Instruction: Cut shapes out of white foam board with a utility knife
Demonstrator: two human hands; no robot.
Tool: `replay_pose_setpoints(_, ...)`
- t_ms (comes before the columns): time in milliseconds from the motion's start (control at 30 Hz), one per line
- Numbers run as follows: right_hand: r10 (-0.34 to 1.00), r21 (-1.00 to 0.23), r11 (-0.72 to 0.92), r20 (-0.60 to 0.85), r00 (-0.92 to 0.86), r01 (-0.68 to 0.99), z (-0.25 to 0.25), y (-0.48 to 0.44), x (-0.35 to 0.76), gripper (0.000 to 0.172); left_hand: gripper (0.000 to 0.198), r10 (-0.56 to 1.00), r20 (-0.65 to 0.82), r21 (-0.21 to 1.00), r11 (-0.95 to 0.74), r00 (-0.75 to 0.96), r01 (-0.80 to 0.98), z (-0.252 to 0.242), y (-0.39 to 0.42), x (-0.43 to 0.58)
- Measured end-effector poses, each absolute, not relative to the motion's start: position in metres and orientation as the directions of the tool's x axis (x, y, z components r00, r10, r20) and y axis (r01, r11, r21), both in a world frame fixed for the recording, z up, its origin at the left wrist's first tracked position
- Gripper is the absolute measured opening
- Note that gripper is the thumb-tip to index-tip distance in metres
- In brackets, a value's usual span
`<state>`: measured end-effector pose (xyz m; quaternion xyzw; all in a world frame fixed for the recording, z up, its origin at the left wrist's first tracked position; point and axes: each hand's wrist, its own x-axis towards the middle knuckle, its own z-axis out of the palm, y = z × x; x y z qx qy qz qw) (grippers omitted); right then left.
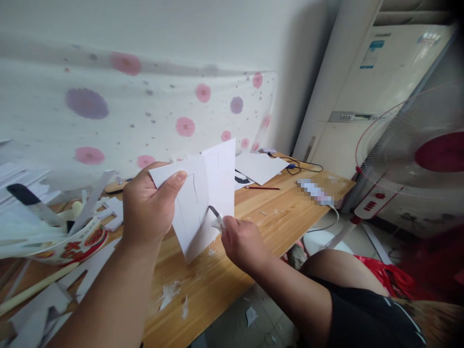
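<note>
My left hand [154, 203] grips the left edge of a white foam board [192, 212], its thumb pressed on the front face. The board stands tilted above the wooden table and looks folded or made of two panels, with thin dark lines drawn on it. My right hand [246, 244] is closed around a craft knife [216, 212] whose handle end looks wrapped in something white. The knife's dark blade tip touches the board's face near the line between the panels. Most of the handle is hidden in my fist.
A paper noodle bowl [85, 239] full of tools and strips stands left, among white board offcuts [97, 266]. Scraps [169, 292] lie on the table [224, 295]. Farther back are white sheets [261, 166], a pencil [263, 188] and a cable. A fan [416, 150] stands right.
</note>
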<state>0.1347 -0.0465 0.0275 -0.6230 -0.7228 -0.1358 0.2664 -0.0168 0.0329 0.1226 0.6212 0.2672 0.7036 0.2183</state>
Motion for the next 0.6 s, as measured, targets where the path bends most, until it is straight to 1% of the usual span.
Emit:
replay_pose_setpoints(100,0.858,-0.127,0.173,0.506,-0.086,0.977,0.023,-0.047,0.134,0.013,0.008,0.643,0.758,0.645,-0.764,-0.112,-0.024,0.123,0.034,-0.017)
replay_pose_setpoints(233,0.894,-0.115,0.159,0.437,-0.094,0.981,0.018,-0.049,0.134,0.011,0.008,0.603,0.785,0.607,-0.795,-0.142,-0.017,0.123,0.036,-0.017)
replay_pose_setpoints(467,0.947,-0.094,0.13,0.308,-0.096,0.987,0.002,-0.057,0.135,0.012,0.008,0.593,0.794,0.597,-0.802,-0.136,-0.017,0.123,0.038,-0.017)
replay_pose_setpoints(600,0.97,-0.089,0.116,0.223,-0.093,0.989,-0.012,-0.06,0.135,0.012,0.009,0.613,0.776,0.615,-0.788,-0.145,-0.04,0.123,0.039,-0.017)
